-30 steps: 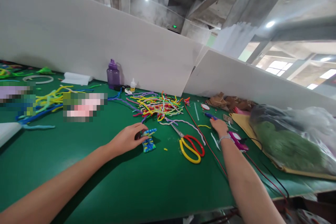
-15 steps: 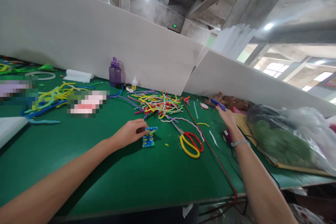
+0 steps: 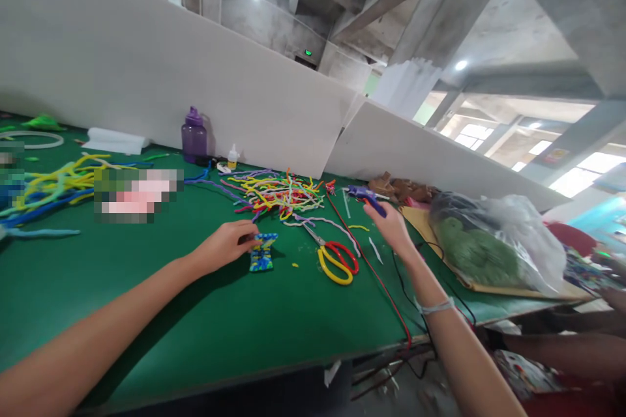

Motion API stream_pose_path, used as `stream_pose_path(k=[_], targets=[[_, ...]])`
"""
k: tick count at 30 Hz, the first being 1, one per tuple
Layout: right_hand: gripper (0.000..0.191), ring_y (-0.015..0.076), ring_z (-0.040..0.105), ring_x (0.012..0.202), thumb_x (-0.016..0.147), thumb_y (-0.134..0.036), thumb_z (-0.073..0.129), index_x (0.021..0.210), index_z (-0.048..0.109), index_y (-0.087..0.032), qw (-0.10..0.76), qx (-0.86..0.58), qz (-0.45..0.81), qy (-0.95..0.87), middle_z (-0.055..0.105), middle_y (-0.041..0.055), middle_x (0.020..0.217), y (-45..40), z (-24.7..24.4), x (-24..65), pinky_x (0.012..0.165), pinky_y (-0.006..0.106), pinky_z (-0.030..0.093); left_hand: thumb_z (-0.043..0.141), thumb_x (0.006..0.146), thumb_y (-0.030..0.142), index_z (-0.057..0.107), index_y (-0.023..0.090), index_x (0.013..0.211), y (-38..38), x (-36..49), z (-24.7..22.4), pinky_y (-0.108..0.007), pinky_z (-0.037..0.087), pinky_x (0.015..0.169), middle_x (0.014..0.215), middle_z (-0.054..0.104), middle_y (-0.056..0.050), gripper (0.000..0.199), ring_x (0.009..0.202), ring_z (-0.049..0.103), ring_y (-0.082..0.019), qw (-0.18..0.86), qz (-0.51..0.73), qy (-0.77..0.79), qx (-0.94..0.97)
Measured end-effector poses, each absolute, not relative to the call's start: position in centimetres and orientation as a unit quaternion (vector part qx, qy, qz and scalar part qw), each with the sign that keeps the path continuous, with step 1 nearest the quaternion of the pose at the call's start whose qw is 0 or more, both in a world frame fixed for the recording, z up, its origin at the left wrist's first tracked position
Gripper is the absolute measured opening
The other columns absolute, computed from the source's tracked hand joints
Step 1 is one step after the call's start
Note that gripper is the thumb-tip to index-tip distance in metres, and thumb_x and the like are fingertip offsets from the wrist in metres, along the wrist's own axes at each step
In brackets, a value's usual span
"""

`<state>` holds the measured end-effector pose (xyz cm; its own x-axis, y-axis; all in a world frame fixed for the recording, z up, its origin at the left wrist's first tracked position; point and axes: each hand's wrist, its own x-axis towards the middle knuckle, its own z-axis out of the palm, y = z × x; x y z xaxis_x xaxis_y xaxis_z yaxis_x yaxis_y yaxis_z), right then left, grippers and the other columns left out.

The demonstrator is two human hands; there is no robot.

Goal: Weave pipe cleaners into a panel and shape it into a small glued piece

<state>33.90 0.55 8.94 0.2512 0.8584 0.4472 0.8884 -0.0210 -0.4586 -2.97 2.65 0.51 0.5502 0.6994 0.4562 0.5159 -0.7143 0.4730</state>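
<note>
Between the thumb and fingers of my left hand [image 3: 227,246] is a small blue-and-yellow woven piece [image 3: 261,254], its lower end hanging at the green tabletop. My right hand [image 3: 391,228] is closed around the handle of a purple-blue glue gun [image 3: 364,194], whose nozzle points left. Scissors [image 3: 337,262] with one red and one yellow handle lie between my hands. Beyond them spreads a loose heap of coloured pipe cleaners [image 3: 281,192]. A red cord [image 3: 379,260] crosses the table beside the scissors.
A purple bottle [image 3: 194,137] and a small dropper bottle [image 3: 232,156] stand near the white partition [image 3: 254,98]. More pipe cleaners [image 3: 53,186] lie at left. On the right, a clear plastic bag [image 3: 489,241] with green material rests on cardboard. Another person's arm [image 3: 562,352] shows at far right.
My right hand has lifted the glue gun and brought it left, toward the pipe cleaners. My left hand keeps its hold on the woven piece. The view has turned right.
</note>
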Motion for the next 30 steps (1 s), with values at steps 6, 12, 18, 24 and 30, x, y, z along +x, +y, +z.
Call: stream_pose_path(k=[6, 12, 18, 24, 30], targets=[[0.045, 0.0211, 0.060, 0.081, 0.077, -0.049, 0.046, 0.107, 0.053, -0.016, 0.259, -0.652, -0.041, -0.711, 0.064, 0.0082, 0.093, -2.7, 4.3, 28.2, 0.072, 0.030, 0.043, 0.050, 0.082, 0.033, 0.056, 0.016, 0.070, 2.8, -2.8, 0.4, -0.020, 0.034, 0.055, 0.064, 0.052, 0.001, 0.022, 0.059, 0.047, -0.010, 0.159, 0.324, 0.348, 0.865], [0.041, 0.0219, 0.056, 0.097, 0.082, -0.041, 0.043, 0.112, 0.050, -0.014, 0.192, -0.622, -0.087, -0.754, 0.061, 0.0106, 0.104, -2.7, 2.5, 25.9, 0.082, 0.032, 0.041, 0.052, 0.081, 0.031, 0.056, 0.015, 0.071, 2.8, -2.6, 0.3, -0.020, 0.034, 0.056, 0.065, 0.052, 0.001, 0.019, 0.059, 0.047, -0.010, 0.162, 0.328, 0.345, 0.865], [0.035, 0.0217, 0.058, 0.093, 0.084, -0.038, 0.041, 0.108, 0.050, -0.015, 0.175, -0.621, -0.090, -0.759, 0.063, 0.0101, 0.099, -2.4, 2.1, 25.1, 0.079, 0.031, 0.042, 0.051, 0.081, 0.030, 0.057, 0.015, 0.071, 2.6, -2.5, 0.5, -0.021, 0.034, 0.056, 0.065, 0.052, 0.000, 0.019, 0.060, 0.047, -0.010, 0.156, 0.330, 0.339, 0.867], [0.032, 0.0217, 0.059, 0.088, 0.085, -0.037, 0.040, 0.107, 0.049, -0.016, 0.159, -0.619, -0.090, -0.763, 0.063, 0.0090, 0.095, -2.5, 2.0, 24.5, 0.074, 0.030, 0.042, 0.051, 0.081, 0.031, 0.058, 0.015, 0.072, 2.7, -2.5, 0.3, -0.022, 0.035, 0.056, 0.066, 0.053, 0.000, 0.019, 0.060, 0.047, -0.010, 0.162, 0.334, 0.337, 0.865], [0.033, 0.0217, 0.060, 0.085, 0.086, -0.037, 0.039, 0.109, 0.049, -0.015, 0.150, -0.628, -0.091, -0.758, 0.064, 0.0095, 0.094, -2.5, 2.1, 24.1, 0.071, 0.030, 0.042, 0.052, 0.081, 0.030, 0.057, 0.015, 0.070, 2.7, -2.5, 0.3, -0.021, 0.035, 0.056, 0.065, 0.052, 0.000, 0.019, 0.060, 0.047, -0.010, 0.160, 0.337, 0.336, 0.865]])
